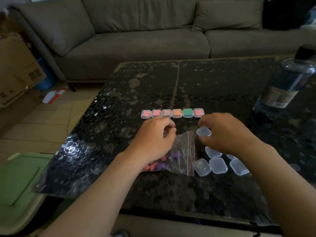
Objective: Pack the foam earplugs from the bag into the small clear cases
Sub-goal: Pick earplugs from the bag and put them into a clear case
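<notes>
seventh case in hand, i judge. right hand [222, 134] pinches empty case [203, 131] near bag [181, 151] mouth. left hand [153, 135] fingers curled, can't tell if holding anything. earplugs [159, 166] loose in bag. six filled cases [172, 113] in row behind. next: open lid, load plugs.

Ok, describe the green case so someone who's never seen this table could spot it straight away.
On the dark speckled table, a row of six filled clear cases lies just beyond the zip bag. The green case is fifth from the left, second from the right. It alone holds green earplugs; its neighbours show orange and pink.
</notes>
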Demonstrator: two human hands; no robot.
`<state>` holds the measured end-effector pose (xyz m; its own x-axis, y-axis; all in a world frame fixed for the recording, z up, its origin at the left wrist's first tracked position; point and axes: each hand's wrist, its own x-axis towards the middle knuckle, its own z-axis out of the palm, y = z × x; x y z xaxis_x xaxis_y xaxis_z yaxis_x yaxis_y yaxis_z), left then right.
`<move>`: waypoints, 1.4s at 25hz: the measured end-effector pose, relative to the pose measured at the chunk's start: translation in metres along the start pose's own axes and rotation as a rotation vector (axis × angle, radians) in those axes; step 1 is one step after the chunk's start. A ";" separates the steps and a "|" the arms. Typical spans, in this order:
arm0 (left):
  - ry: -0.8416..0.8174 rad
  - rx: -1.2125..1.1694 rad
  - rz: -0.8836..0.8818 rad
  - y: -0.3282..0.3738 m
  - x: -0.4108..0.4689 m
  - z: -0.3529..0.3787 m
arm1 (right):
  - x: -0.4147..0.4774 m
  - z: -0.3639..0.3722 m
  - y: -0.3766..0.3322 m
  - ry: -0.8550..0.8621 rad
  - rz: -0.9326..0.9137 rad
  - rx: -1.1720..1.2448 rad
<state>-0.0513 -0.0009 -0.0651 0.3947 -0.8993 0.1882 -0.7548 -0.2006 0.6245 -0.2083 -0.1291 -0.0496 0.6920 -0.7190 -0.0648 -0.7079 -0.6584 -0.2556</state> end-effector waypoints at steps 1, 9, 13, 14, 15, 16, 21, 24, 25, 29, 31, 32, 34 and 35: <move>0.009 -0.030 -0.023 0.000 -0.003 -0.002 | -0.003 -0.001 0.000 0.037 -0.027 0.091; -0.017 -0.532 -0.059 0.014 -0.019 -0.007 | -0.037 -0.005 -0.020 0.174 -0.276 0.647; -0.001 -0.720 -0.146 0.015 -0.023 -0.013 | -0.038 -0.003 -0.023 0.102 -0.321 0.847; 0.002 -0.751 -0.163 0.013 -0.024 -0.015 | -0.037 -0.003 -0.024 0.082 -0.313 0.892; -0.002 -0.777 -0.175 0.012 -0.024 -0.017 | -0.037 -0.002 -0.025 0.071 -0.297 0.926; -0.009 -0.800 -0.183 0.010 -0.025 -0.018 | -0.037 -0.002 -0.026 0.064 -0.277 0.954; -0.022 -0.799 -0.150 0.011 -0.029 -0.019 | -0.040 -0.002 -0.029 0.051 -0.214 1.081; 0.071 -0.769 -0.100 0.010 -0.029 -0.018 | -0.041 -0.003 -0.033 0.043 -0.166 1.202; 0.099 -0.759 -0.088 0.010 -0.029 -0.018 | -0.040 -0.002 -0.033 0.035 -0.139 1.256; 0.102 -0.739 -0.036 0.009 -0.030 -0.019 | -0.038 0.000 -0.032 0.025 -0.070 1.326; 0.061 -0.718 -0.005 0.008 -0.032 -0.019 | -0.038 0.001 -0.032 0.009 -0.076 1.325; 0.056 -0.703 0.008 0.007 -0.032 -0.019 | -0.038 0.002 -0.032 -0.011 -0.088 1.327; 0.062 -0.667 0.038 0.005 -0.032 -0.018 | -0.038 0.003 -0.033 -0.068 -0.130 1.322; 0.067 -0.648 0.048 0.004 -0.032 -0.017 | -0.038 0.004 -0.033 -0.090 -0.150 1.310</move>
<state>-0.0578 0.0335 -0.0553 0.4163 -0.8710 0.2609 -0.3116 0.1330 0.9409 -0.2109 -0.0792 -0.0421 0.7944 -0.6074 -0.0045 0.0003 0.0078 -1.0000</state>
